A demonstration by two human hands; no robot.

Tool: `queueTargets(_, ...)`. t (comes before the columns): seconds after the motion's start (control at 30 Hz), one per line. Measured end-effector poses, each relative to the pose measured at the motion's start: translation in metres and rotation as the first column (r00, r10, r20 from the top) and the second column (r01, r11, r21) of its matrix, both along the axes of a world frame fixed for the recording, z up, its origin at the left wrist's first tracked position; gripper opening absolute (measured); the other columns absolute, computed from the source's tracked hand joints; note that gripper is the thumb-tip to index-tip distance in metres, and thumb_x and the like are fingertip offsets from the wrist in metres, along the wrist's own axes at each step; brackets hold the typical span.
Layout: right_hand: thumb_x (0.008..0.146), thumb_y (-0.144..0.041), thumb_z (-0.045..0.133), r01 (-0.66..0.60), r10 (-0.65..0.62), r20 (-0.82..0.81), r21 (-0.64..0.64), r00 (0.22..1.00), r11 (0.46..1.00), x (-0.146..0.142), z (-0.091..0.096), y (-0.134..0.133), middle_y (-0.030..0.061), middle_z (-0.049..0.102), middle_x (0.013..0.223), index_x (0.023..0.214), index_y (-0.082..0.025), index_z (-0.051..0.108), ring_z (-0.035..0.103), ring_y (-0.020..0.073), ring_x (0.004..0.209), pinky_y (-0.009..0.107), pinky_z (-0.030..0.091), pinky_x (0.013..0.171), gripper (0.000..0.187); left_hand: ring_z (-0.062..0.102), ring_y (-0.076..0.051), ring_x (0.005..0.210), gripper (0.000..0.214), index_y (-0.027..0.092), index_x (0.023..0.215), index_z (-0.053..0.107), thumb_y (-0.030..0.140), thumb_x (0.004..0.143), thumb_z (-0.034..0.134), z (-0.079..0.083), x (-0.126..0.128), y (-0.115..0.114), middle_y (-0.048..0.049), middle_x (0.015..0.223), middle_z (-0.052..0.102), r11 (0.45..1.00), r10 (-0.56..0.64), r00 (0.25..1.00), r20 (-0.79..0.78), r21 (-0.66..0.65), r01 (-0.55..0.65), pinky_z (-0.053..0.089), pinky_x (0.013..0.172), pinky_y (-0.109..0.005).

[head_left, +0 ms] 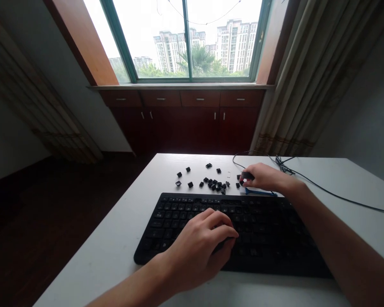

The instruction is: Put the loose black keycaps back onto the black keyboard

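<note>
A black computer keyboard [269,238] lies on the white table [92,260], with its long side facing me. My left hand [200,249] rests curled on the keyboard's lower middle keys, and the fingers hide whatever is under them. Beyond the keyboard, my right hand [265,178] pinches a small black keycap [247,175] between finger and thumb. Several loose black keycaps [215,184] lie scattered just past the keyboard's far edge. A blue tool [259,192], possibly a keycap puller, lies partly under my right hand.
A thin black cable [326,194] loops across the table's far right side. The far table edge stands before dark wooden drawers and cabinets [182,99]. Above them is a window [185,42], and a curtain [294,85] hangs to its right.
</note>
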State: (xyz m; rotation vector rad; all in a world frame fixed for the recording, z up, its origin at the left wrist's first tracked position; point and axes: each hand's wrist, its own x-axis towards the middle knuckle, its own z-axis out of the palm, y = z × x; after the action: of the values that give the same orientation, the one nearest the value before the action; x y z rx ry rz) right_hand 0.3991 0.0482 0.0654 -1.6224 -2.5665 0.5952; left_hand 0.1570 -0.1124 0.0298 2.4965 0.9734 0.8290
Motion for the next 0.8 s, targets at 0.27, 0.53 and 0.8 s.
queueTargets(0.27,0.08,-0.041,0.074,-0.048,0.048,-0.035,0.006,0.998,0.999,-0.002,0.004,-0.002,0.0064,0.077,0.094,0.1,-0.022,0.077,0.068,0.0218,0.081,0.028,0.046,0.071,0.028,0.061,-0.017,0.092,0.019,0.021,0.107,0.068,0.014,0.094,0.056,0.002,0.002,0.003,-0.005,0.107,0.068,1.0,-0.005,1.0,0.004,0.001,0.005,0.054,0.084,-0.032)
queueTargets(0.53,0.077,-0.037,0.076,-0.044,0.047,-0.074,0.045,0.996,0.998,-0.016,-0.006,-0.003,0.0109,0.075,0.092,0.086,-0.018,0.078,0.066,0.0233,0.079,0.03,0.044,0.069,0.021,0.062,-0.017,0.092,0.02,0.022,0.106,0.069,0.012,0.092,0.058,0.005,0.002,0.001,-0.005,0.106,0.068,0.999,0.004,1.0,0.023,-0.041,-0.003,0.054,0.087,-0.033)
queueTargets(0.8,0.083,-0.056,0.071,-0.211,0.042,-0.512,-0.277,0.858,0.937,-0.018,0.021,-0.017,-0.0024,0.057,0.063,0.107,-0.017,0.075,0.05,0.0108,0.056,0.022,0.039,0.051,0.046,0.062,-0.012,0.081,0.026,0.023,0.119,0.062,0.016,0.094,0.061,0.013,-0.004,0.007,-0.0026,0.099,0.068,0.975,0.173,0.94,0.294,-0.187,-0.121,0.053,0.073,-0.026)
